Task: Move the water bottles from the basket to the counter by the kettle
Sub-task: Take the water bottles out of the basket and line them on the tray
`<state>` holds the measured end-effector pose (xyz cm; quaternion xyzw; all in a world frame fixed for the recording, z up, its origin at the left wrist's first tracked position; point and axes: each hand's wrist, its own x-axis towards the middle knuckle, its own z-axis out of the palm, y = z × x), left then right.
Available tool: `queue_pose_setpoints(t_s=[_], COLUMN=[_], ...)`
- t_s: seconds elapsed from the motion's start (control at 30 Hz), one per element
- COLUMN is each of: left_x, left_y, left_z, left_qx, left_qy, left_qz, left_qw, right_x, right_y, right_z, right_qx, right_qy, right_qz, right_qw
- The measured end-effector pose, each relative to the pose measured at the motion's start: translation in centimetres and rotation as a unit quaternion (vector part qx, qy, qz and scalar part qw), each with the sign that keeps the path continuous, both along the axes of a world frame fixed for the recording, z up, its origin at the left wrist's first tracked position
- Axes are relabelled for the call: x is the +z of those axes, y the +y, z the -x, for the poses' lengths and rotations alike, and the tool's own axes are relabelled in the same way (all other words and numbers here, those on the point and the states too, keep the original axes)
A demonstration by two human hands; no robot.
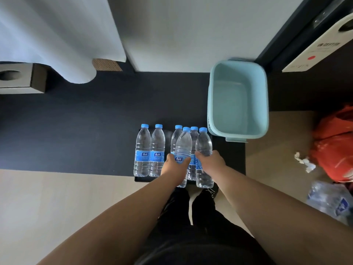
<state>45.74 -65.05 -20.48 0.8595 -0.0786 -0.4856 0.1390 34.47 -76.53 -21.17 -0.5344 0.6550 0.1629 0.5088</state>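
Gripping one water bottle in each hand, I look straight down at a dark counter [76, 131]. My left hand [174, 165] is wrapped around the label band of a bottle [183, 144] with a blue cap; my right hand [211, 161] is closed around the middle of another bottle [204, 142] just beside it. Whether either base touches the counter, I cannot tell. Two more bottles stand behind these, partly hidden. A pair of bottles [150, 150] stands upright to the left, touching each other, near the counter's front edge. The pale blue basket [214, 104] sits just right of the group, nothing visible inside. A white curtain [57, 35] hangs at far left. On the floor at right lie an orange bag [336, 142], crumpled tissue [303, 162] and clear plastic wrap [328, 199].
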Motion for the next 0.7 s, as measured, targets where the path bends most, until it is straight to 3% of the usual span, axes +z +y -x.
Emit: queue_pose_setpoints(t_s=[0.17, 0.4, 0.7], left_x=[-0.4, -1.5, -1.7], left_y=[0.1, -0.4, 1.5], left_z=[0.0, -0.1, -0.9], left_qx=[0.035, 0.012, 0.038], left_qy=[-0.022, -0.069, -0.118], left_qz=[0.000, 0.025, 0.042], left_qw=[0.999, 0.997, 0.991], right_x=[-1.6, -3.4, -3.6], right_y=[-1.2, -1.4, -0.7], right_z=[0.8, -0.2, -1.4], right_qx=[-0.028, -0.059, -0.044], right_qy=[0.016, 0.011, 0.021], right_qz=[-0.007, -0.004, -0.007], right_qw=[0.999, 0.998, 0.999])
